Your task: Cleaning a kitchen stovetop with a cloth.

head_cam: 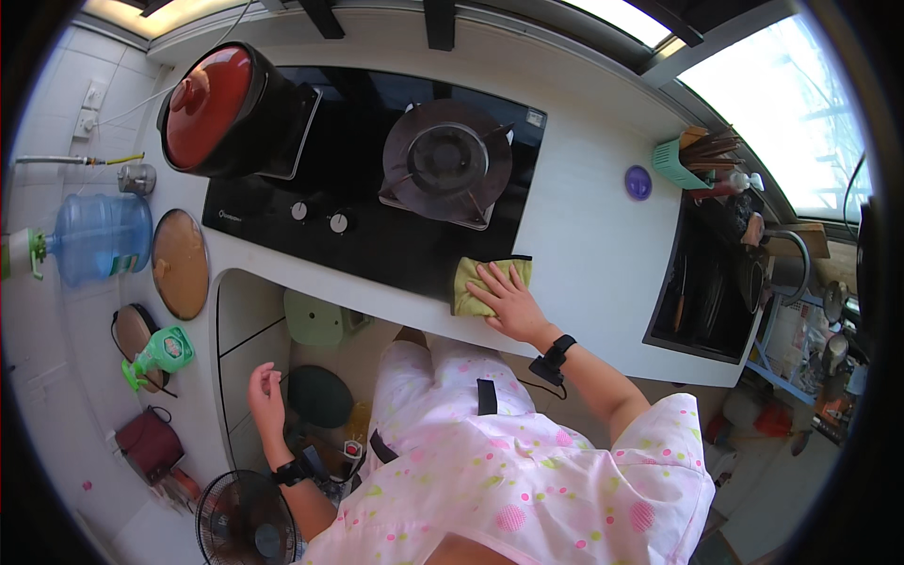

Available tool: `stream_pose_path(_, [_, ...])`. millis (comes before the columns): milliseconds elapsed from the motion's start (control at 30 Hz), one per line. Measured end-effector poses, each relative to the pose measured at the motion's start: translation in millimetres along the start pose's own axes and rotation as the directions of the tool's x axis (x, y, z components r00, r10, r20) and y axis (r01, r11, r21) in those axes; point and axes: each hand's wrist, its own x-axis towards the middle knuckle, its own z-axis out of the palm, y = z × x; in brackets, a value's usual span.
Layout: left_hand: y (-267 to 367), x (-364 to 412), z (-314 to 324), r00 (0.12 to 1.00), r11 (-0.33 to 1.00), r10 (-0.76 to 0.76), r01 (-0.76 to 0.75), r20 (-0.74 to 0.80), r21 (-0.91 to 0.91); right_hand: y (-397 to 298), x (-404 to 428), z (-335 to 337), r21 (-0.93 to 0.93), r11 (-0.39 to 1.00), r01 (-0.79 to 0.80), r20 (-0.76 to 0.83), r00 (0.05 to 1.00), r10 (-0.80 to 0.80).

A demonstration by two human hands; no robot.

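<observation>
My right hand (513,299) lies flat, fingers spread, on a folded yellow-green cloth (469,277). The cloth rests across the front right corner of a black glass gas cooktop (282,247) and the white countertop (565,282). Away from the counter, my left hand (267,394) hangs in the air with its fingers slightly curled and nothing in it. A round burner ring (395,166) stands on the cooktop's right side, beyond the cloth. Two control knobs (339,222) sit left of it. On the left burner is a black pot with a red lid (222,92).
Leftward are a glass pan lid (180,261), a green spray bottle (168,349) and a blue water jug (102,233). A purple lid (638,183) and a teal utensil basket (671,162) stand toward the sink (706,332). Near my left forearm is a fan (244,519).
</observation>
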Motion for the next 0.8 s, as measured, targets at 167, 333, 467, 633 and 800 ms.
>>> stream_pose_path(167, [-12.0,4.3,-25.8,1.000,0.998,-0.016,0.017,-0.025,0.055,-15.7,8.7,4.3,-0.123,0.992,-0.024,-0.004,1.000,0.024])
stream_pose_path(333, [-19.9,30.6,-32.6,1.000,1.000,-0.006,0.006,0.005,0.022,-52.2,58.0,20.7,-0.170,0.985,-0.007,-0.061,0.998,-0.003])
stream_pose_path(467, [-38.4,58.5,-49.5,0.999,0.999,0.024,-0.022,0.040,-0.042,-101.9,133.2,42.0,-0.183,0.977,0.106,-0.104,0.987,-0.126])
stream_pose_path(633, [-82.2,86.7,-86.4,0.999,0.999,0.036,-0.035,0.036,-0.030,-175.6,248.9,85.6,-0.206,0.963,0.176,-0.216,0.951,-0.221])
stream_pose_path(800, [-141.0,86.7,-131.6,0.996,0.996,-0.087,0.087,-0.016,-0.018,-240.7,373.9,106.0,-0.143,0.962,0.233,-0.331,0.905,-0.269])
